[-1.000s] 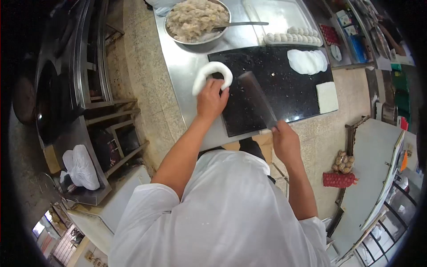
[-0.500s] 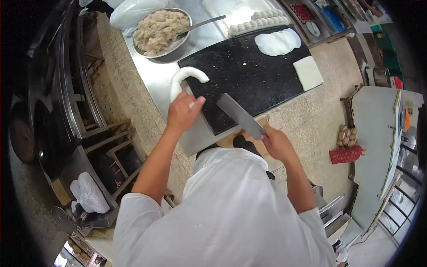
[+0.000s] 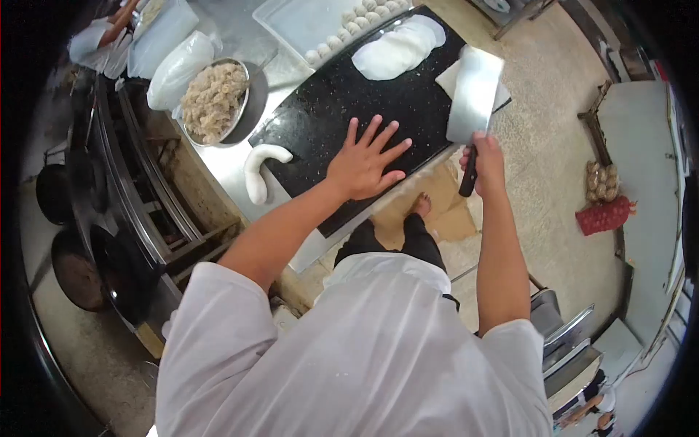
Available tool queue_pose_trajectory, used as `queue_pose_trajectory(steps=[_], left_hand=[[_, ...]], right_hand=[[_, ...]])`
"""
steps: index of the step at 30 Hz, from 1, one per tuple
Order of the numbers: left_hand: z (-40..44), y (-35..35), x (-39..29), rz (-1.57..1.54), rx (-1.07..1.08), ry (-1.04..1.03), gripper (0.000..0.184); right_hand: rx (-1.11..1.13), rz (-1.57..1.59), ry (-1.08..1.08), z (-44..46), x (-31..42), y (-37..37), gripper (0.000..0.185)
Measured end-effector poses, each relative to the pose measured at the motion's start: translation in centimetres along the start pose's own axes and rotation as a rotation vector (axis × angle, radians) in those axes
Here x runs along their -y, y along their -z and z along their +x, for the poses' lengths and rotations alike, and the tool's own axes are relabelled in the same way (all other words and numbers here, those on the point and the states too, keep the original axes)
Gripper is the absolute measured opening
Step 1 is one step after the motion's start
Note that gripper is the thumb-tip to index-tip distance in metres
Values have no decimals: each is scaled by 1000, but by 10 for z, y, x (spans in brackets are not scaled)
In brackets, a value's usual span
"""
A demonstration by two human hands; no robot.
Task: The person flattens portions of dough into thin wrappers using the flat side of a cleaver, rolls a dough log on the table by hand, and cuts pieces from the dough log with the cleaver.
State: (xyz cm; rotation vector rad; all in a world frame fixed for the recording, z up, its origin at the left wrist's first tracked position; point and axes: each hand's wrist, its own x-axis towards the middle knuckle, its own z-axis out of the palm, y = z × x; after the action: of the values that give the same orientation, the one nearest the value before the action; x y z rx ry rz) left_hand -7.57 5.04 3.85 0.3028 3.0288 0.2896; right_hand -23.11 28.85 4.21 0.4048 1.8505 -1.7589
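My left hand (image 3: 362,164) is spread with all its fingers apart over the black board (image 3: 302,138). Whether its palm presses on the surface I cannot tell. In my right hand (image 3: 486,162) is the dark handle of a cleaver (image 3: 473,95). Its broad blade points away from me and overlaps a square white pad (image 3: 448,76) at the board's right corner. A curved roll of white dough (image 3: 255,178) rests at the board's left edge, left of my left hand. Flat white dough rounds (image 3: 397,52) lie overlapped at the far side.
A metal bowl of pale minced filling (image 3: 215,102) with a utensil stands back left, near white plastic bags (image 3: 178,69). Several dough balls line a tray (image 3: 280,22) behind the board. Another person's arm (image 3: 116,25) shows far left. Net bags (image 3: 604,215) sit on the right.
My left hand has left the dough roll and spread out over the board. My right hand has carried the cleaver right and away from me to the white pad. The view has shifted.
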Motion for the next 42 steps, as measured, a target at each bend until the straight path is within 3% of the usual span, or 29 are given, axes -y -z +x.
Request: queue_pose_trajectory(steps=[3, 4, 6, 8, 9, 10, 12, 14, 15, 16, 18, 22, 24, 26, 27, 28, 30, 34, 36, 37, 38, 40, 41, 42], left_hand=[[8, -1, 6, -52, 5, 36, 67], [7, 0, 5, -52, 12, 37, 67], [7, 2, 6, -369, -122, 119, 69], [-3, 11, 4, -235, -125, 108, 71], [-12, 3, 6, -188, -59, -69, 71], [-19, -4, 7, -146, 10, -253, 72], [-17, -9, 16, -173, 17, -268, 74], [-9, -7, 18, -105, 60, -256, 75], [3, 0, 23, -50, 61, -287, 74], [15, -3, 24, -54, 60, -313, 74], [40, 0, 36, -76, -59, -266, 73], [34, -6, 27, -84, -30, -396, 74], [-5, -11, 16, -89, 129, -529, 78], [-9, -19, 11, -241, 186, -560, 78], [1, -22, 12, -265, 197, -564, 78], [15, -19, 18, -185, 147, -538, 78], [45, -7, 28, -86, 91, -523, 78], [87, -1, 55, -54, -56, -473, 77], [75, -5, 55, -96, -88, -467, 77], [50, -4, 48, -109, -4, -490, 77], [28, -5, 39, -125, 84, -517, 76], [2, -21, 21, -215, 53, -604, 75], [10, -16, 17, -179, 89, -594, 74], [19, -11, 18, -203, 108, -590, 74]], right_hand=[[-42, 51, -107, -7, -6, -2, 23], [23, -80, -76, -19, -11, 1, 22], [147, -407, -45, -57, -20, -1, 24], [383, -707, 77, -96, -36, -10, 30], [558, -805, 189, -108, -56, -14, 34], [601, -833, 122, -120, -69, -27, 36], [631, -857, 51, -104, -101, -38, 39], [363, -1110, 852, -78, -153, -28, 44], [594, -1036, 308, -83, -97, -38, 50], [568, -1032, 299, -79, -65, -42, 50], [583, -953, -184, -65, -22, -55, 50], [464, -844, -71, -99, -61, -45, 51], [532, -1006, 319, -128, -106, -32, 46], [467, -1014, 204, -142, -130, -37, 50], [352, -958, 253, -137, -131, -41, 54], [359, -953, 229, -125, -118, -48, 54], [342, -812, -56, -105, -63, -53, 59], [424, -1030, 45, -70, -17, -61, 63], [315, -975, 207, -84, -51, -65, 67], [337, -1054, 372, -92, -92, -57, 69], [356, -1053, 363, -116, -94, -56, 69], [99, -1227, 842, -138, -84, -61, 69], [97, -1232, 826, -124, -89, -58, 69], [157, -1074, 518, -116, -101, -51, 73]])
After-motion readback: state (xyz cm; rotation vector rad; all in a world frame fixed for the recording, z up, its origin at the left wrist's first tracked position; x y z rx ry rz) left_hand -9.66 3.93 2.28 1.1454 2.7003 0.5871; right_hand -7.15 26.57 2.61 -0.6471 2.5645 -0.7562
